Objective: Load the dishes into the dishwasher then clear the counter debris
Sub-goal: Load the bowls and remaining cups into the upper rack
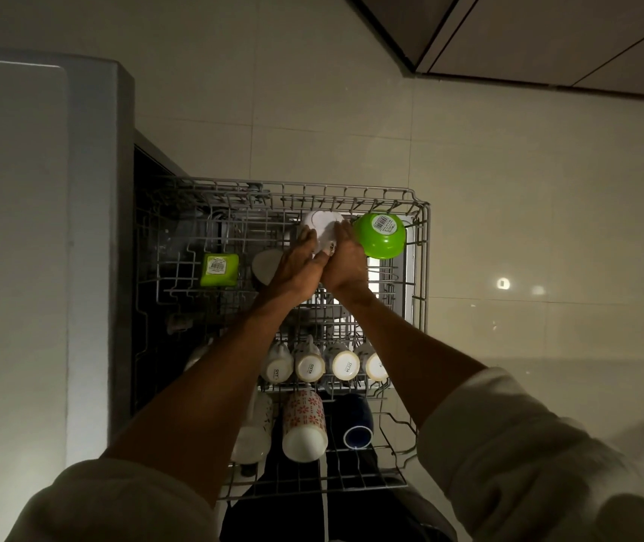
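View from above of a pulled-out grey wire dishwasher rack (422, 267) over a pale tiled floor (508, 189). Both forearms reach into the far part of the rack, the hands side by side and touching at the thumb side. Between them sits an upturned white round bowl (322, 228), base uppermost, at the far edge of the rack. The left hand (296, 267) lies along the bowl's left flank with fingers nearly straight and pressed against it; the right hand (345, 258) lies along its right flank in the same manner, fingers extended toward the far rim. The bowl is thus held between two flat palms rather than by curled fingers.

Just beside the right hand, to its right and touching or nearly touching it, an inverted bright green plastic bowl (381, 234) bearing a barcode label rests in the far right corner. To the left of the left hand, well apart, a square green plastic container (218, 269) with a similar label lies inverted. A second white dish (267, 266) is partly hidden under the left hand.

Nearer the viewer, a row of four small white cups (326, 363) stands base-up; nearer still lie a white mug with red floral print (304, 424) and a dark blue mug (357, 422), both on their sides.
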The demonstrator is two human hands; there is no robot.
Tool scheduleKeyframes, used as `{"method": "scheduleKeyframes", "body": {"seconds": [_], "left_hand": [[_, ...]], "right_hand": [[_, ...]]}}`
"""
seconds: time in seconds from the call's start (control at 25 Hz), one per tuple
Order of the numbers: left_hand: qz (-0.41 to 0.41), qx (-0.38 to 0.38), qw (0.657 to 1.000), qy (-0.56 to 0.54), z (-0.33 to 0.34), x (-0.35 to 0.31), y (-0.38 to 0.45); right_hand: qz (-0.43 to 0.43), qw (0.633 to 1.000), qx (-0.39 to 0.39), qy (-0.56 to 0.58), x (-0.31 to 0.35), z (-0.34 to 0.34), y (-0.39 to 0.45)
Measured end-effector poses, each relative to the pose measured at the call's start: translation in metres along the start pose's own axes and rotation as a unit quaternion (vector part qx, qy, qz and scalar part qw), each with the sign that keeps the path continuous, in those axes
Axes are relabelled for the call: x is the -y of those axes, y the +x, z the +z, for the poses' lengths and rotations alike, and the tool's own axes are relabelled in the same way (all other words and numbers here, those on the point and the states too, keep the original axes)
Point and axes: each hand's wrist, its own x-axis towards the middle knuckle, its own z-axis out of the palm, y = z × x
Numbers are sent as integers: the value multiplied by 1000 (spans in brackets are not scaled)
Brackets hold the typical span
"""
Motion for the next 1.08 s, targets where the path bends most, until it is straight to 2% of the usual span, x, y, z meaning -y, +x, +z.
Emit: {"method": "scheduleKeyframes", "body": {"seconds": [0.12,0.2,0.32,0.44,0.56,0.8,0.92,1.08], "left_hand": [[3,7,999,39,-2,0,-1],[14,5,997,77,-3,-2,-2],[51,15,991,125,1,-2,-5],[65,36,987,139,6,4,-6],[65,38,984,163,8,8,-5],[52,31,979,193,6,5,-18],[60,5,981,186,6,4,-34],[82,-45,972,217,4,0,-67]], "right_hand": [[-27,999,0,-19,-6,-3,-2],[-30,998,-42,-34,-9,-8,-5],[-4,987,-110,-116,-17,-23,-10],[33,983,-66,-167,-27,-35,-8],[22,980,-15,-196,-34,-39,-6],[0,995,8,-102,-36,-47,-16],[-30,995,12,-98,-28,-52,-34],[-110,985,14,-134,-9,-49,-74]]}}
